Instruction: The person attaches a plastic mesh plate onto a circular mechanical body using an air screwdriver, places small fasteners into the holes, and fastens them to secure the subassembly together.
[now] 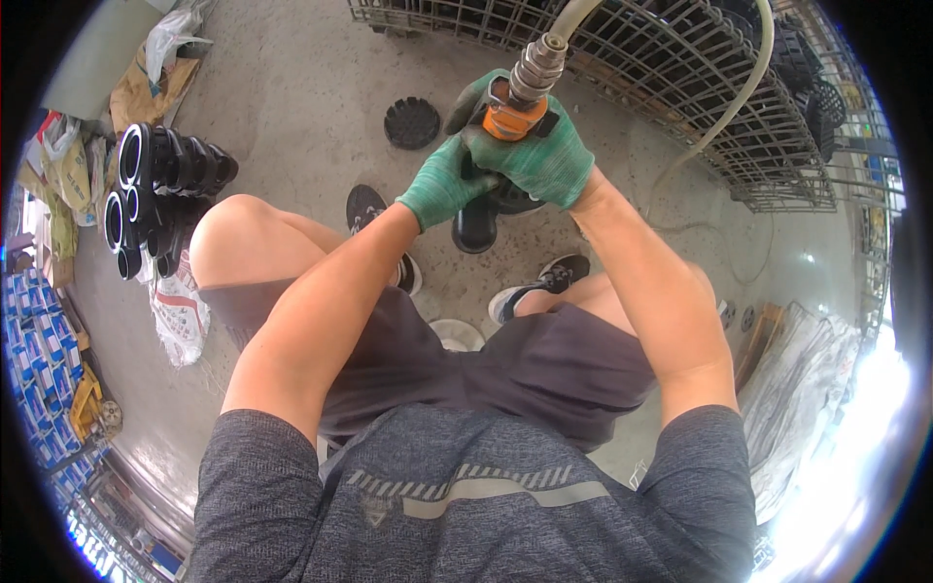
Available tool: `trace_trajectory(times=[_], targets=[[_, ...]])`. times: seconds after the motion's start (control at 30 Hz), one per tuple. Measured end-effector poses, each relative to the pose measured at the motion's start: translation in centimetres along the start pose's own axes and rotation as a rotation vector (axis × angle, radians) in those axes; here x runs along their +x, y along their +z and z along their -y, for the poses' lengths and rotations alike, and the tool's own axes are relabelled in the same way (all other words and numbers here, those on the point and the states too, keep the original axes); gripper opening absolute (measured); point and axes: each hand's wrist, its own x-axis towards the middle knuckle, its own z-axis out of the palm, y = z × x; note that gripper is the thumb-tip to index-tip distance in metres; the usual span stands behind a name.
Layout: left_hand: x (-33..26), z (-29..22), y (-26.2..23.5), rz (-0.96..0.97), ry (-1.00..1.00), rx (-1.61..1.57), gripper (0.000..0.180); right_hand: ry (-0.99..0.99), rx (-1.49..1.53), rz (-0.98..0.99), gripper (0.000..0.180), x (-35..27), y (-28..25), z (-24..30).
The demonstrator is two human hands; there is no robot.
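Note:
Both hands wear green knit gloves and meet close together in front of me, above the floor. My right hand is closed around an orange air tool. A metal coupling joins the tool to a pale hose. Just left of it, my left hand is closed on a black plastic pipe fitting, whose rounded end shows below the gloves. The tool's working end and much of the fitting are hidden behind the hands.
A wire mesh cage with black parts stands ahead right. On the floor lies a round black ribbed cap. Several black pipe fittings are stacked at left, near sacks and blue boxes. White sheeting lies at right.

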Motion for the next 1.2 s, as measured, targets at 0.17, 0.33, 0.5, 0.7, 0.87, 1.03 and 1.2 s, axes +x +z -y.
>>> trace_trajectory(times=[0.17,0.33,0.5,0.7,0.87,1.03,1.2], targets=[[-0.2,0.9,-0.1,-0.056,0.048,0.093,0.056,0.017,-0.032,-0.057,0.032,0.2,-0.1,1.6],[0.1,1.9,-0.1,-0.051,0.032,0.175,0.046,-0.126,-0.169,-0.216,0.02,0.4,-3.9,4.0],[-0.1,2.5,0.6,-0.145,0.102,0.258,0.038,-0.152,-0.098,-0.396,0.017,-0.4,-6.2,2.3],[0.1,2.9,0.9,-0.135,0.056,0.154,0.036,-0.146,-0.051,-0.443,0.017,-0.5,-6.3,1.1],[0.1,3.0,0.8,-0.153,0.043,0.165,0.035,-0.082,-0.078,-0.466,0.017,-0.2,-5.8,0.8],[0.2,2.5,1.0,-0.131,0.011,0.133,0.034,0.054,-0.063,-0.437,0.02,-0.6,-6.2,0.8],[0.2,3.0,0.9,-0.138,0.039,0.133,0.035,0.01,0.055,-0.331,0.028,-0.4,-5.2,0.5]])
